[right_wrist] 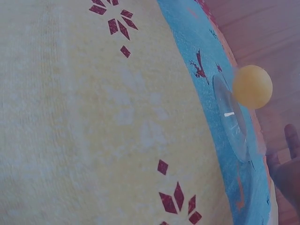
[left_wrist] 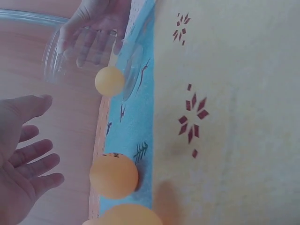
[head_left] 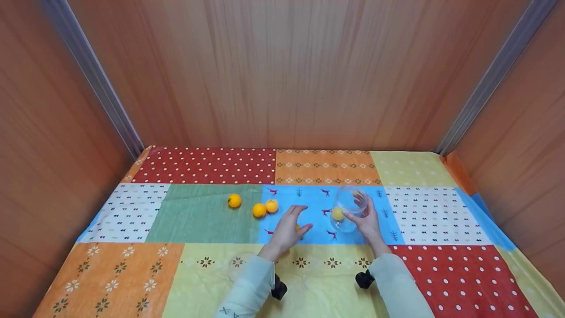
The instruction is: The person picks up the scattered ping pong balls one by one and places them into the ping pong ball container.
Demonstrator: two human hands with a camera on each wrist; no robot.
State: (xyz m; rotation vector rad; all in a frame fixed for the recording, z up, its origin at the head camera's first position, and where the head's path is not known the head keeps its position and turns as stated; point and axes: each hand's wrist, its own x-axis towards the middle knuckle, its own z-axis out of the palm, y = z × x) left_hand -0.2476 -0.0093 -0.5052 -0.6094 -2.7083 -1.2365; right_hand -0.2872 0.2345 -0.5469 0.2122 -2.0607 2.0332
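My right hand [head_left: 367,221] grips a clear, round-walled jar [head_left: 348,196] over the blue patch of cloth, thumb on its near side and fingers around the far side. A pale orange ping-pong ball [head_left: 337,213] shows within the jar's outline, above its base [right_wrist: 229,119] in the right wrist view. To the left of the jar, my left hand [head_left: 286,232] is held with fingers apart and nothing between them. Another ping-pong ball [head_left: 298,227] is mostly hidden behind that hand. In the left wrist view, a printed orange ball [left_wrist: 114,176] lies on the cloth.
Farther left are two ping-pong balls side by side, one [head_left: 259,210] slightly nearer than the other [head_left: 272,205]. A third [head_left: 234,200] sits apart on the green patch. A faint transparent disc [head_left: 236,267] lies by the left sleeve. Wood-patterned walls [head_left: 287,88] enclose the patchwork cloth [head_left: 212,168].
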